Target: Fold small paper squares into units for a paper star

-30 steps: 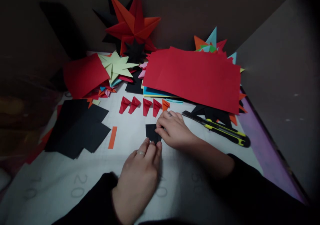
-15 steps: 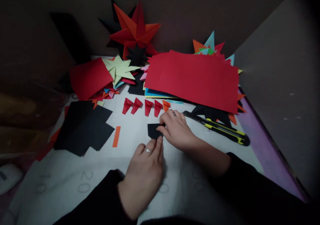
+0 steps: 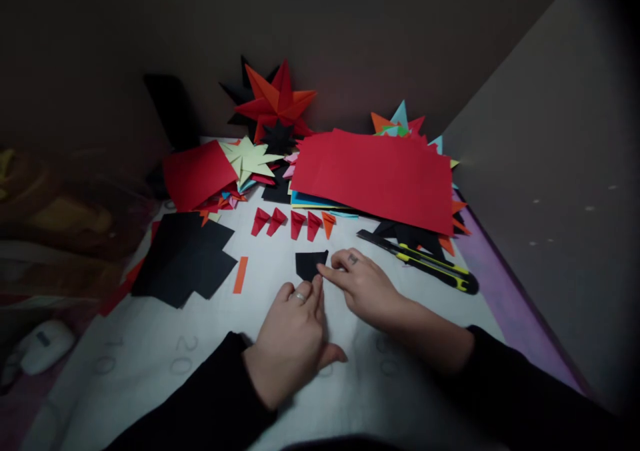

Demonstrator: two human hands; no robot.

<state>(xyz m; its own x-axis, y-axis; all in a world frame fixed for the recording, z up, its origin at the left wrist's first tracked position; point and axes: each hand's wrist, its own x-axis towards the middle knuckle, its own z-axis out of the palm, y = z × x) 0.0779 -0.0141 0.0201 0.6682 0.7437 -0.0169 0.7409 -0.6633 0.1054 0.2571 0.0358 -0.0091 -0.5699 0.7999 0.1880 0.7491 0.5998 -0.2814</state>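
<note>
A small folded piece of black paper [image 3: 309,264] lies flat on the white sheet in front of me. My left hand [image 3: 294,334] rests palm down, its stretched fingertips touching the paper's lower edge and its thumb spread out to the right. One outstretched digit of my right hand [image 3: 367,283] presses the paper's right side, while the other fingers are loosely bent and hold nothing visible. Beyond the paper stands a row of small folded red pieces [image 3: 297,224] with an orange folded piece [image 3: 329,225] at its right end.
Black squares [image 3: 183,261] and an orange strip [image 3: 241,275] lie left. A yellow-black cutter [image 3: 420,261] lies right, its blade pointing toward the row. Red sheets [image 3: 373,177] top a stack behind, with paper stars [image 3: 280,101] against the wall. A white mouse-like object [image 3: 47,347] sits far left.
My right hand has drawn back slightly from the paper's upper right edge, uncovering more of it. My left thumb now sticks out to the right. The camera view has tilted upward.
</note>
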